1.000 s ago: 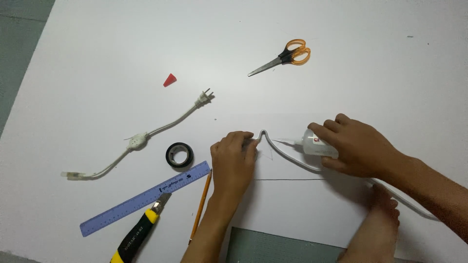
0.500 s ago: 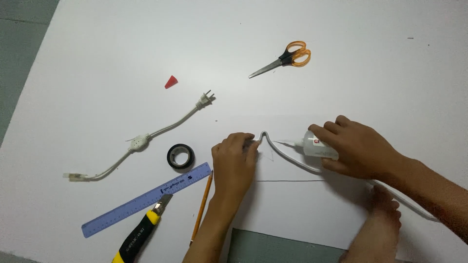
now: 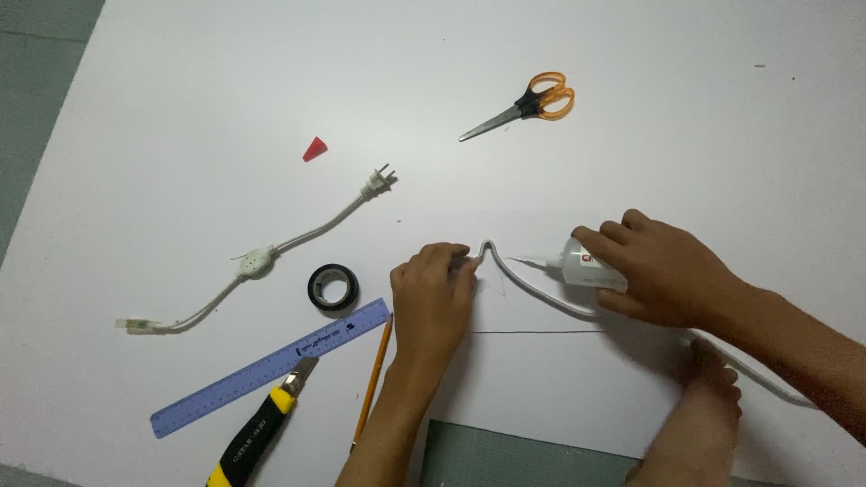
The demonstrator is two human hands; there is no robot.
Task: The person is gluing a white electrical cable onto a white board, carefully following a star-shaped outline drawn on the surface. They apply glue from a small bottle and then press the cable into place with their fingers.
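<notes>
My left hand (image 3: 431, 298) presses its fingertips down on the bent tip of a thin white flexible strip (image 3: 532, 289) lying on the white board (image 3: 225, 81). My right hand (image 3: 663, 269) grips a small clear glue bottle (image 3: 585, 267), with its nozzle pointing left at the strip, close to the bend. The strip runs right under my right forearm. A foot (image 3: 708, 397) rests on the board's near edge, below my right hand. A thin pencil line is drawn across the board under the strip.
On the board: orange-handled scissors (image 3: 528, 104) at the back, a small red cap (image 3: 314, 149), a white power cord with plug (image 3: 271, 257), a roll of black tape (image 3: 332, 287), a blue ruler (image 3: 271, 365), a pencil (image 3: 373, 379), a yellow-black utility knife (image 3: 257, 433).
</notes>
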